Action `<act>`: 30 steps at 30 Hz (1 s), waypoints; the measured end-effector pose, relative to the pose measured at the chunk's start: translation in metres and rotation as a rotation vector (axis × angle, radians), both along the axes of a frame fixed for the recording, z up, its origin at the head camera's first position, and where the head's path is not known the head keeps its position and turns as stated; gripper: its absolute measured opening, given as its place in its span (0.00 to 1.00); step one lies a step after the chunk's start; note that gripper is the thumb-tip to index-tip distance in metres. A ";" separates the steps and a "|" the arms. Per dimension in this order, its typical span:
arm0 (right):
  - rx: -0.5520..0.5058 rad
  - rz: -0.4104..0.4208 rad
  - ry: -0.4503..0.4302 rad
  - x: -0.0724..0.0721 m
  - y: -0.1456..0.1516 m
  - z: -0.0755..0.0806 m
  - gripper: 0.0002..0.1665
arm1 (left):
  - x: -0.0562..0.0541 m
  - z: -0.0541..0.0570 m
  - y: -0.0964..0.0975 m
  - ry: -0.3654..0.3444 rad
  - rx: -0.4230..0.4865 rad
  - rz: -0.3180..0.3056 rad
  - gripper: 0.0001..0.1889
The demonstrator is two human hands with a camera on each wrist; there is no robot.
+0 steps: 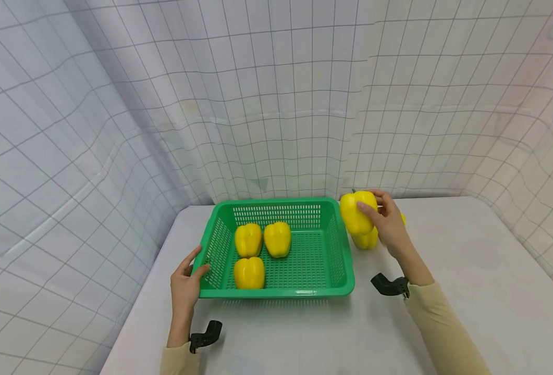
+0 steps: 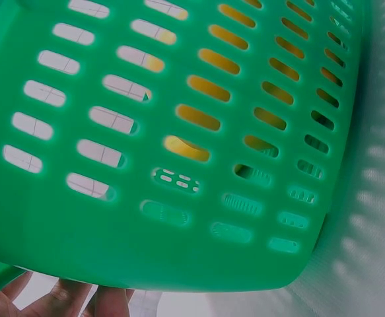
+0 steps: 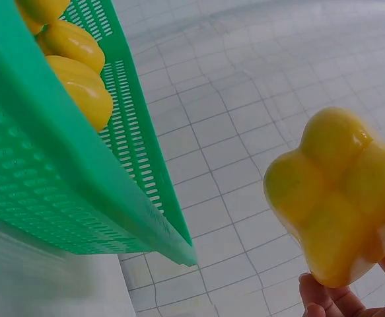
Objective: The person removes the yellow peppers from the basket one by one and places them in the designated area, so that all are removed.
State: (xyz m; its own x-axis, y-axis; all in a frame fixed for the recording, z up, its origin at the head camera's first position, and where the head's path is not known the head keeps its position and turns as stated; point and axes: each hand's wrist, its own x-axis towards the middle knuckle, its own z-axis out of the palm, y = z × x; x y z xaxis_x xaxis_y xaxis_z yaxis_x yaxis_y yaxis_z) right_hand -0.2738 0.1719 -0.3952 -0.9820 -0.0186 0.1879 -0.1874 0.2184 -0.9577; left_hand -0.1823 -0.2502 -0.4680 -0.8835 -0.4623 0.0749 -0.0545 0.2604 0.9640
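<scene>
A green plastic basket with slotted walls holds three yellow bell peppers, one of them the front pepper. My left hand grips the basket's left rim, thumb over the edge; in the left wrist view its fingers show below the slotted side. Just off the basket's right rim, my right hand holds another yellow bell pepper by its side, stem up. The right wrist view shows this pepper's lobed underside, raised beside the basket wall.
Behind and below the held pepper, a further yellow pepper sits on the white table, and a bit of yellow peeks out past my right hand. White grid-patterned sheeting encloses the table at the back and sides.
</scene>
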 end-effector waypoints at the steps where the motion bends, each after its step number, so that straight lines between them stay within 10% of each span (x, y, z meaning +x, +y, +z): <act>1: 0.001 -0.011 0.000 0.000 0.002 0.000 0.34 | 0.000 0.000 0.000 0.001 0.001 0.000 0.24; 30: -0.065 -0.268 0.057 -0.008 0.051 -0.012 0.31 | -0.001 -0.002 0.000 -0.017 -0.010 0.009 0.24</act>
